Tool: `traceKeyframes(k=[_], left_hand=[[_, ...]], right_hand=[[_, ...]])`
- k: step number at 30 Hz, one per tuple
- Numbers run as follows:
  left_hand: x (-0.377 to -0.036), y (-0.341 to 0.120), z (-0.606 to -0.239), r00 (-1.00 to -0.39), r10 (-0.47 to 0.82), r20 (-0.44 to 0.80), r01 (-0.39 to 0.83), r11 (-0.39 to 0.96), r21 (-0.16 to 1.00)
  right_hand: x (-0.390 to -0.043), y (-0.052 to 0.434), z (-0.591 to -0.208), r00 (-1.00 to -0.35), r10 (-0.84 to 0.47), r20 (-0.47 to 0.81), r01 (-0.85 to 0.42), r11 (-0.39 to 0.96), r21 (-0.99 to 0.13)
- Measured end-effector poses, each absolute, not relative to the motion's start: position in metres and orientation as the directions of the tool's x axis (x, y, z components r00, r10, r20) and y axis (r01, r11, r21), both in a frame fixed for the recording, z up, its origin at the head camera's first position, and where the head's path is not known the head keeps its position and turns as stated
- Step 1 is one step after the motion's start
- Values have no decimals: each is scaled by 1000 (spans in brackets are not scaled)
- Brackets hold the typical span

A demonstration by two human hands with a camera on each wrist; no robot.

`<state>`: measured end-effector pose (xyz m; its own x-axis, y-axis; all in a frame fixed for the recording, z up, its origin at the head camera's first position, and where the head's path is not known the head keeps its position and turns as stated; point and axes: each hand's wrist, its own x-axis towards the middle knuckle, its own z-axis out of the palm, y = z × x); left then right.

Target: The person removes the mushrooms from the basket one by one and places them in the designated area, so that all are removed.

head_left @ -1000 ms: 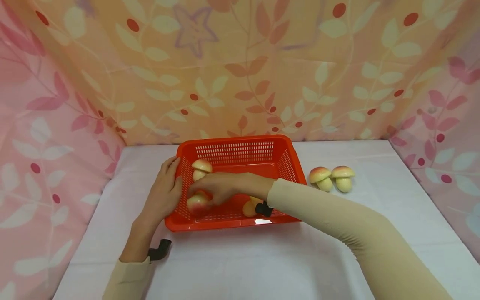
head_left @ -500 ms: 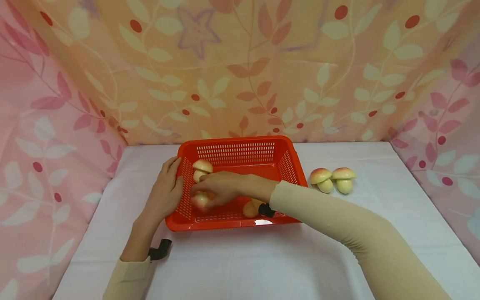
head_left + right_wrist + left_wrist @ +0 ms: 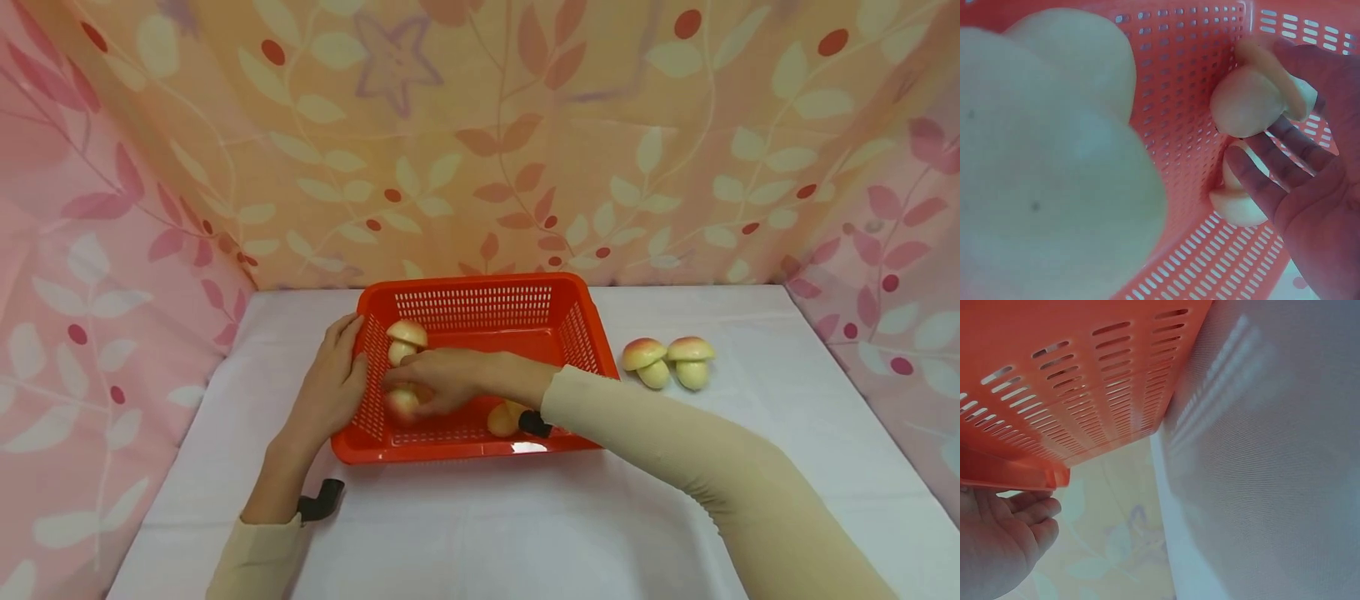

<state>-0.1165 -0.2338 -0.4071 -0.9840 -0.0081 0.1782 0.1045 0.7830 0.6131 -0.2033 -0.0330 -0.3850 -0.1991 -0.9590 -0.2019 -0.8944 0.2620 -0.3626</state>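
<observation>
A red slotted basket (image 3: 480, 307) stands mid-table. My right hand (image 3: 433, 379) reaches inside it near the left wall, fingers around a toy mushroom (image 3: 402, 403) low over the floor. In the right wrist view that mushroom (image 3: 1254, 100) sits between my fingertips (image 3: 1275, 140), with a second mushroom (image 3: 1238, 203) just below it. Another mushroom (image 3: 406, 339) lies in the far left corner, and one (image 3: 499, 418) is under my wrist. My left hand (image 3: 330, 385) rests flat against the outside of the left wall, thumb at the rim. From the left wrist the fingers (image 3: 1025, 509) show under the rim (image 3: 1016, 478).
Two more mushrooms (image 3: 647, 361) (image 3: 692, 360) lie side by side on the white cloth (image 3: 487, 525) right of the basket. Leaf-patterned fabric walls close the back and both sides. A blurred mushroom (image 3: 1054, 162) fills the left of the right wrist view.
My right hand has shifted slightly up and to the right inside the basket, and the mushroom under it now shows less. The left hand and basket have stayed put.
</observation>
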Motion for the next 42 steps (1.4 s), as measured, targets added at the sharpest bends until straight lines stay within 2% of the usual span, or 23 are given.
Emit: traceKeyframes(k=[7,11,26,35,42], left_hand=[[-118,-230,-408,-985,2,173,110,777,620],[-116,-233,-408,-985,-8,173,101,785,611],[-117,-237,-408,-984,-2,177,110,778,619],[-118,-234,-410,-978,5,206,135,774,619],[-115,-234,-405,-980,-7,201,118,789,603]], right_hand=[[-203,-29,-385,-232,-949,-212,-863,301,-406],[-204,-32,-385,-223,-954,-202,-862,290,-416],[-202,-38,-381,-222,-948,-227,-893,291,-343],[-203,-29,-375,-227,-949,-216,-935,275,-223],[-203,-22,-374,-236,-955,-179,-928,276,-249]])
